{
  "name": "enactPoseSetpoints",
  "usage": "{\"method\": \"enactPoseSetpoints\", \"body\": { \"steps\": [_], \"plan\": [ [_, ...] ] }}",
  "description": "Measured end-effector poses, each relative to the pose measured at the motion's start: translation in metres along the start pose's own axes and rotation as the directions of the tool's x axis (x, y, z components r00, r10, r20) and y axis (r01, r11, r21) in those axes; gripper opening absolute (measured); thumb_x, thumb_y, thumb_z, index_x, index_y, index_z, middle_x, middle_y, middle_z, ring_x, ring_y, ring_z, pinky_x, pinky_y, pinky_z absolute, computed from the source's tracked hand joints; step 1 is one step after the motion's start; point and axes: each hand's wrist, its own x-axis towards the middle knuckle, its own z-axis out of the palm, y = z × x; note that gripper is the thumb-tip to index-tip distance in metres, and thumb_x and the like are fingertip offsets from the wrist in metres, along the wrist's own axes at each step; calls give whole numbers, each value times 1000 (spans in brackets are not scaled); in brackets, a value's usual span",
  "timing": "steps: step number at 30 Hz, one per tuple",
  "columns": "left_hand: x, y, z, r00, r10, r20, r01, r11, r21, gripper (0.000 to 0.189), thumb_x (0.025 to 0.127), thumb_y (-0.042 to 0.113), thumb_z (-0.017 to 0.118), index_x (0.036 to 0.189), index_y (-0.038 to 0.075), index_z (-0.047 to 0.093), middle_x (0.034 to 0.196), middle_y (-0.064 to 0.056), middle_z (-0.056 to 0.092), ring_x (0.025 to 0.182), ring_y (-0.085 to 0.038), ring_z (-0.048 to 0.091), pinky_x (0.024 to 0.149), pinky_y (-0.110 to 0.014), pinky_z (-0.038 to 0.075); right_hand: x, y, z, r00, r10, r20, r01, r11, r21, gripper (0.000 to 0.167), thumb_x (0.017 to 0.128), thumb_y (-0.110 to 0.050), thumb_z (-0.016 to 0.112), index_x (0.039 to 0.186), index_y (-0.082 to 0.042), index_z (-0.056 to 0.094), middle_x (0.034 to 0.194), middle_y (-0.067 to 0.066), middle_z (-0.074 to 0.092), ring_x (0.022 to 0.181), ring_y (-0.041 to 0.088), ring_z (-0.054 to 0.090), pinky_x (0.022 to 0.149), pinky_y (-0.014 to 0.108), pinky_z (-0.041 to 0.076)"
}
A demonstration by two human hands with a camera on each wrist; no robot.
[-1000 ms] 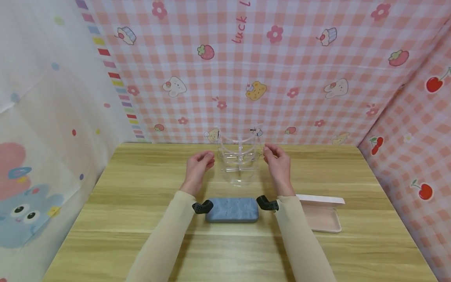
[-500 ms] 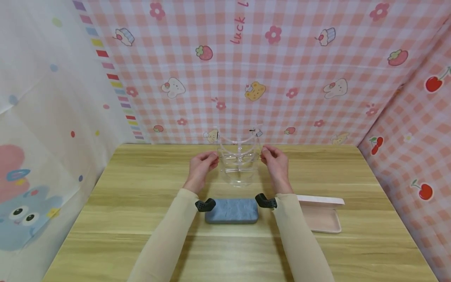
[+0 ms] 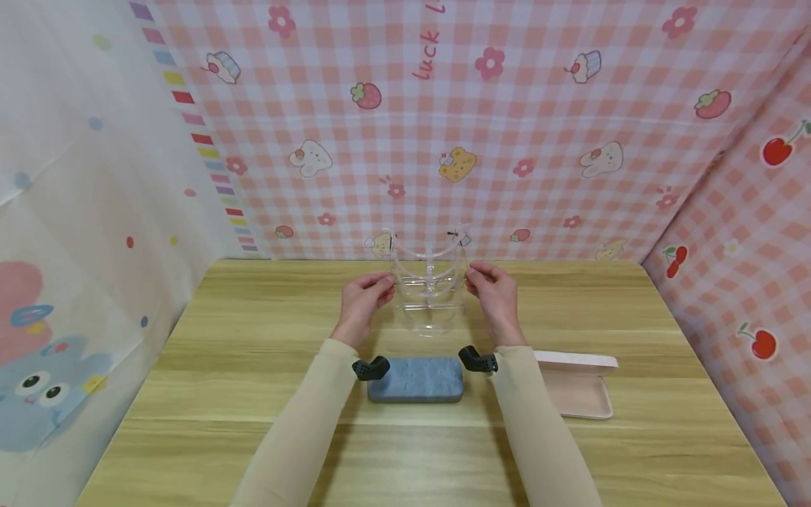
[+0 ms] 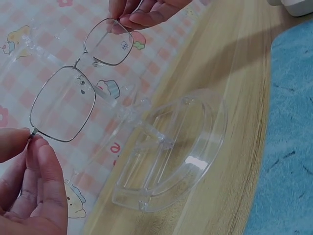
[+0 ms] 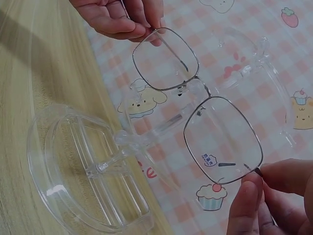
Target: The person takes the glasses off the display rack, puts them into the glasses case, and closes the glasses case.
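Note:
A pair of thin metal-framed glasses with clear lenses is held level between both hands, its temples pointing away toward the back wall. My left hand pinches the left hinge corner between thumb and fingers. At the opposite corner, my right hand grips the frame the same way. One lens bears a small blue printed mark, seen in the right wrist view. Behind and below the glasses stands a clear plastic tiered display stand, its curved arms overlapping the glasses in the head view.
A blue marbled glasses case lies closed on the wooden table, nearer me than the stand. Right of it, partly behind my right forearm, sits an open pale pink case. A pink checked cloth rises behind the table.
My left hand has moved right from beside the glasses and taken hold of their left corner. My right hand has shifted slightly left at its corner. The stand and cases have stayed put.

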Motion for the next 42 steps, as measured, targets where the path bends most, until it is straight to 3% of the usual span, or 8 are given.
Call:
{"method": "enactPoseSetpoints", "body": {
  "steps": [7, 10, 16, 21, 26, 34, 42],
  "plan": [
    [-3, 4, 0, 1000, -8, -10, 8, 1000, -24, 24, 95, -5, 69, 118, -13, 68, 93, -10, 73, 74, -9, 69, 70, -19, 60, -2, -4, -1, 1000, 1, 21, -1, 1000, -13, 33, 101, -3, 64, 130, 12, 62, 124, 29, 64, 86, 11, 66, 79, 19, 58],
    [-6, 5, 0, 1000, -6, -5, 6, 999, -34, 26, 95, -5, 69, 119, -14, 67, 93, -10, 73, 75, -10, 69, 71, -19, 60, -4, -5, -2, 1000, 0, 25, 1, 1000, -11, 30, 101, -3, 65, 128, 10, 64, 119, 25, 67, 90, 16, 68, 86, 25, 60],
    [-13, 7, -4, 1000, -4, 28, 5, 999, -47, 32, 96, -5, 68, 126, -16, 62, 96, -9, 73, 80, -11, 70, 75, -20, 60, -11, -7, -6, 998, -18, 54, 19, 1000, -23, 29, 101, -6, 66, 127, 7, 64, 124, 26, 64, 97, 22, 67, 87, 26, 60],
    [-18, 6, -6, 1000, -8, 27, 9, 999, -51, 30, 96, -4, 69, 123, -14, 65, 101, -13, 73, 80, -11, 69, 75, -21, 60, -18, -11, -8, 998, -29, 62, 32, 999, -38, 29, 101, -7, 66, 128, 5, 65, 118, 20, 67, 101, 26, 67, 88, 28, 60],
    [-23, 6, -6, 1000, -19, 13, 20, 998, -64, 23, 95, -6, 69, 117, -10, 69, 102, -14, 73, 78, -12, 69, 74, -21, 60, -23, -11, -10, 997, -46, 62, 48, 998, -28, 29, 100, -4, 66, 126, 7, 65, 111, 17, 68, 93, 20, 68, 87, 28, 60],
    [-30, 5, -8, 1000, -12, 24, 15, 995, -98, 15, 94, -8, 68, 108, -9, 71, 99, -18, 72, 76, -12, 69, 72, -20, 60, -29, -11, -14, 996, -43, 80, 48, 997, -62, 30, 100, -6, 66, 127, 7, 65, 118, 23, 66, 93, 19, 68, 82, 22, 60],
    [-38, 0, -13, 999, -38, 35, 41, 996, -81, 16, 95, -7, 67, 111, -10, 69, 99, -16, 72, 77, -12, 70, 72, -21, 61, -39, -6, -22, 991, -69, 110, 83, 989, -123, 31, 100, -10, 68, 126, 7, 66, 110, 16, 69, 89, 15, 68, 82, 23, 60]
  ]
}}
